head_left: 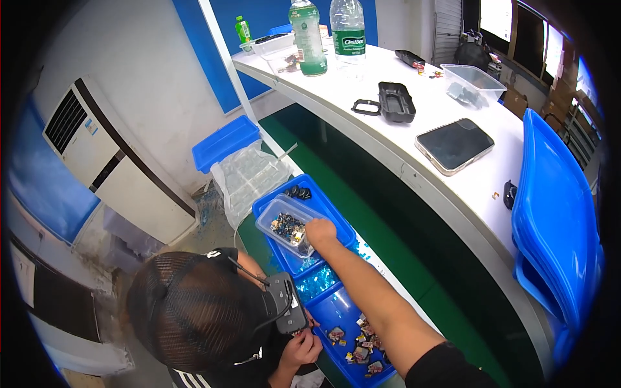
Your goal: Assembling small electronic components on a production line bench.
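Observation:
My right hand [320, 233] reaches in from the lower right, its fingers closed on the right rim of a clear plastic container [265, 223]. Small black, gold and pale parts [288, 226] lie heaped inside it. The container rests in a blue tray [346, 226], with black pieces [297, 192] at the tray's far end. Below my forearm, a second blue tray [323, 304] holds scattered small brown, yellow and pale pieces [362, 349]. My fingertips are partly hidden. My left hand is out of view.
A person in a cap [187, 310] sits close on the left, hands [301, 349] beside the second tray. On the white table [381, 139] stand bottles [349, 39], a phone [456, 145], a black case [396, 102] and stacked blue trays [556, 213]. Bubble wrap [249, 178] lies beyond.

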`<state>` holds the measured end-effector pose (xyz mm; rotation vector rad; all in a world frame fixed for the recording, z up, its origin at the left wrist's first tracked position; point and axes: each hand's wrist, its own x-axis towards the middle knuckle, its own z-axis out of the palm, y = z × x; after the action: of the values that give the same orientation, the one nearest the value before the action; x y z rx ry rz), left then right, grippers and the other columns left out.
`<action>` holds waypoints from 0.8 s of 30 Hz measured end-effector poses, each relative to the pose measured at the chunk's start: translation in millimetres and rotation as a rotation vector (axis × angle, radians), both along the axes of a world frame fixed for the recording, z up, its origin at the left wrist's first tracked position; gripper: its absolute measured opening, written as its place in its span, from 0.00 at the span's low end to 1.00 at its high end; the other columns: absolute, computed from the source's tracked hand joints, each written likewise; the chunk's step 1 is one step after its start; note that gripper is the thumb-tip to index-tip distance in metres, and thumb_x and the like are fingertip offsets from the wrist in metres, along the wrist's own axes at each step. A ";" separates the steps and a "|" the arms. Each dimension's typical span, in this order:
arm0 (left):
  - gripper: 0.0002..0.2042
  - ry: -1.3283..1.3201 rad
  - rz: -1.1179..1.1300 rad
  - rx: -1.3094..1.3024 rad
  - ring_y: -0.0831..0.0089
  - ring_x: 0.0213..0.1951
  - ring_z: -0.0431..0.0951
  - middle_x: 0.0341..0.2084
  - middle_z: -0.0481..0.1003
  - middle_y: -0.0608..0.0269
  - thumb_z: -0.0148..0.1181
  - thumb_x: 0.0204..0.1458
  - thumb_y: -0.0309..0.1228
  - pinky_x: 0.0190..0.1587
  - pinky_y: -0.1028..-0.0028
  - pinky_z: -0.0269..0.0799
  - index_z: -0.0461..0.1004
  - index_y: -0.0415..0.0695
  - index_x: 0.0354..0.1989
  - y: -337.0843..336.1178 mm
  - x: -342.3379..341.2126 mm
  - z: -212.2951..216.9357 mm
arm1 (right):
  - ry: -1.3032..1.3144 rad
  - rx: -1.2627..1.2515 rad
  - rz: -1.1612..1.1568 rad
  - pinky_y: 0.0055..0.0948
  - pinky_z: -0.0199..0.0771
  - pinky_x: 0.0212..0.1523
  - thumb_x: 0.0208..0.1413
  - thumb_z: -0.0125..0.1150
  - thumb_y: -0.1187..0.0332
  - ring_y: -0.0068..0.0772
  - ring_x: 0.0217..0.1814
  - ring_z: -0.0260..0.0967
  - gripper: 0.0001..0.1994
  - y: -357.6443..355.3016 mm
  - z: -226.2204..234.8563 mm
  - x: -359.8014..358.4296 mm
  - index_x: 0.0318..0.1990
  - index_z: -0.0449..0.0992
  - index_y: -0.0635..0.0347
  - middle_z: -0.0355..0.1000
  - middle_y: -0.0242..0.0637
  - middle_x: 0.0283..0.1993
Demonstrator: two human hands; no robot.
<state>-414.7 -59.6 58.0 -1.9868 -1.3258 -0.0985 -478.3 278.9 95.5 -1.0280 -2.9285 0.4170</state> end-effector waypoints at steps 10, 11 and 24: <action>0.07 0.041 0.247 0.168 0.73 0.35 0.79 0.34 0.76 0.68 0.67 0.51 0.17 0.34 0.75 0.74 0.83 0.44 0.35 -5.2 26.9 -3.2 | 0.165 -0.067 0.015 0.47 0.83 0.48 0.55 0.59 0.73 0.55 0.48 0.81 0.09 3.9 34.9 18.2 0.37 0.85 0.63 0.81 0.54 0.43; 0.08 -0.045 0.331 0.178 0.75 0.34 0.79 0.35 0.77 0.69 0.68 0.51 0.18 0.34 0.75 0.73 0.84 0.47 0.36 -4.9 31.6 -0.3 | 0.161 -0.074 0.019 0.47 0.83 0.49 0.54 0.60 0.73 0.55 0.49 0.81 0.08 2.6 37.7 18.7 0.37 0.85 0.63 0.81 0.54 0.43; 0.05 0.364 0.406 0.069 0.75 0.33 0.79 0.35 0.79 0.68 0.67 0.54 0.23 0.34 0.76 0.72 0.84 0.45 0.37 -14.7 22.9 -20.6 | 0.609 -0.654 -0.223 0.31 0.81 0.37 0.50 0.71 0.69 0.32 0.29 0.80 0.09 19.1 55.8 75.4 0.38 0.87 0.61 0.82 0.42 0.30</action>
<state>-391.8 -74.3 37.4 -1.5495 -1.4262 0.3854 -402.9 298.1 151.4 -1.0041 -2.1324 1.4338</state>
